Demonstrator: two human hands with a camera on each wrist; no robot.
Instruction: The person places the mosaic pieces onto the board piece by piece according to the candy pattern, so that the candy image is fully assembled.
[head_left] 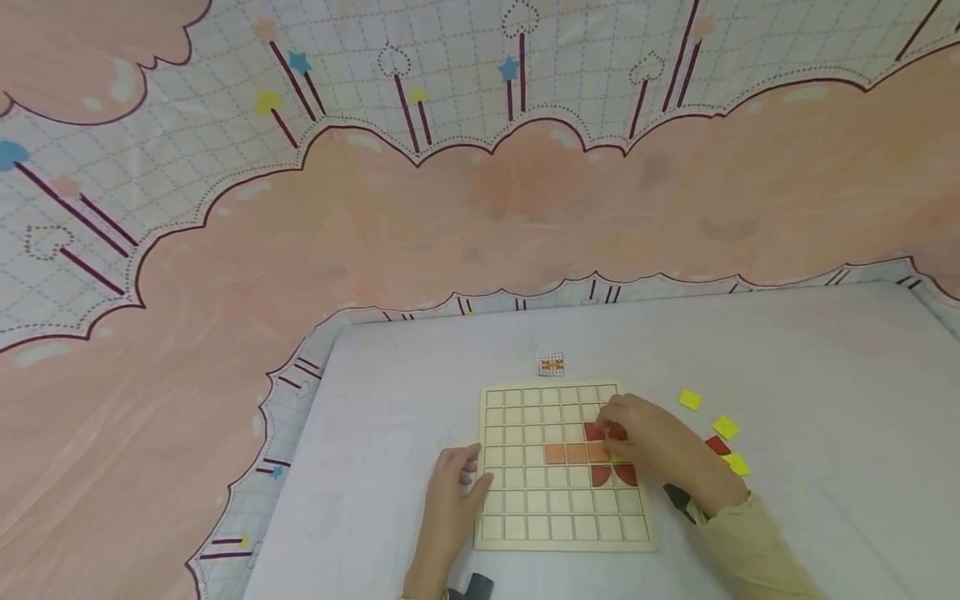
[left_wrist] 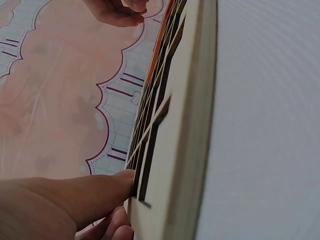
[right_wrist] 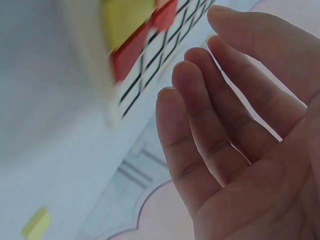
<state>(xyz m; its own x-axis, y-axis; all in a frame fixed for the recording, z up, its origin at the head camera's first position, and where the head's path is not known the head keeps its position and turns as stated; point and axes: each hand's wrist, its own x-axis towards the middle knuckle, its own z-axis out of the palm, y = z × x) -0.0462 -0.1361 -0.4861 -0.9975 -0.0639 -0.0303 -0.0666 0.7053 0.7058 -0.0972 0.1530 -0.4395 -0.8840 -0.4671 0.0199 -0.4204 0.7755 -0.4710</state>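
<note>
- While the right hand [head_left: 641, 429] is over the pale wooden grid board [head_left: 566, 546], its grip is loose, holding nothing visible; contact is unclear.
- A row of orange square tiles [head_left: 576, 454] runs leftward from its fingertips.
- Yellow square tiles [head_left: 690, 400] lie right of the board on the white counter [head_left: 375, 400], nearer this hand.
- The left hand [head_left: 452, 479] rests, relaxed, against the board's left edge.
</note>
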